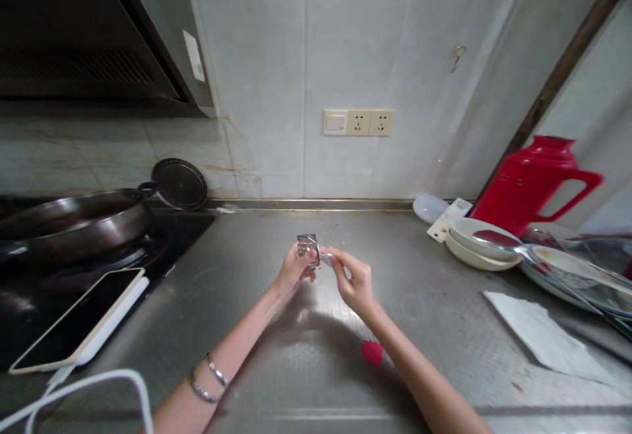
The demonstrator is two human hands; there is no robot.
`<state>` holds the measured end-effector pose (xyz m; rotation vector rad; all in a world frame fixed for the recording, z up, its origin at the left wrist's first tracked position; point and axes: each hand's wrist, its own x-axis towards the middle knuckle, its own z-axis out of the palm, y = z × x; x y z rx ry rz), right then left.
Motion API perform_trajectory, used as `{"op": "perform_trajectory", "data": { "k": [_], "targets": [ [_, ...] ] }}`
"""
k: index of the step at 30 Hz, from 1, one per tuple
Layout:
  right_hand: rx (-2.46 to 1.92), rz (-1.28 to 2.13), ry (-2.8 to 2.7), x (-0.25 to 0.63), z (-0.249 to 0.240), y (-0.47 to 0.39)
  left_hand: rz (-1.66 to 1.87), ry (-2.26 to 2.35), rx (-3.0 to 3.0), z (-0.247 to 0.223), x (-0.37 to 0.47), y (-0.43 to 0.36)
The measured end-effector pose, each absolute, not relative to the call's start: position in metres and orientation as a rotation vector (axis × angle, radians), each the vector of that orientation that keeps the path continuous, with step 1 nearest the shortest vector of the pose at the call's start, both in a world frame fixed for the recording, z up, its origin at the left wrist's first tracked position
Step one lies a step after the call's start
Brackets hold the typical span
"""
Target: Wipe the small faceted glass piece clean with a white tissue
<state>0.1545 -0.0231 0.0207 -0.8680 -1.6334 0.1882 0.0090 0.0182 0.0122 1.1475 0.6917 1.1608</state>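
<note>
My left hand [297, 266] is closed around a small, clear, boxy object with dark edges [309, 244], perhaps glass, held above the steel counter. At its right side, my right hand [354, 279] pinches a small whitish piece [326, 259] between thumb and fingertips. That piece touches or nearly touches the clear object; which one I cannot tell. Below my right forearm lies a red-headed item [372, 352], the rest of it mostly hidden by the arm.
To the left, a phone [74, 322] with a white cable lies by the stove, where a pan [74, 230] sits. At right are a red thermos jug [528, 184], stacked bowls [476, 256], a plate with utensils [582, 282] and a white paper sheet [543, 335]. Wall sockets [370, 122] are ahead.
</note>
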Motion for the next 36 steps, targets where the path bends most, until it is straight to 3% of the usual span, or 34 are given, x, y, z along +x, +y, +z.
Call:
{"op": "perform_trajectory", "data": {
  "k": [6, 19, 26, 32, 36],
  "targets": [
    [-0.976, 0.175, -1.467, 0.162, 0.029, -0.013, 1.155, 0.872, 1.294, 0.009, 0.015, 0.017],
    [-0.801, 0.242, -1.869, 0.16, 0.027, -0.017, 1.14, 0.796, 1.358, -0.008, 0.026, 0.016],
    [-0.9, 0.583, -1.705, 0.169, 0.036, -0.015, 1.093, 0.831, 1.334, -0.007, 0.025, 0.014],
    [-1.062, 0.577, -1.345, 0.173, 0.03, 0.003, 1.089, 0.807, 1.325, 0.0, 0.023, 0.01],
    [-0.904, 0.947, -1.496, 0.172, 0.03, 0.003, 1.051, 0.757, 1.269, 0.004, 0.02, 0.01]
  ]
}}
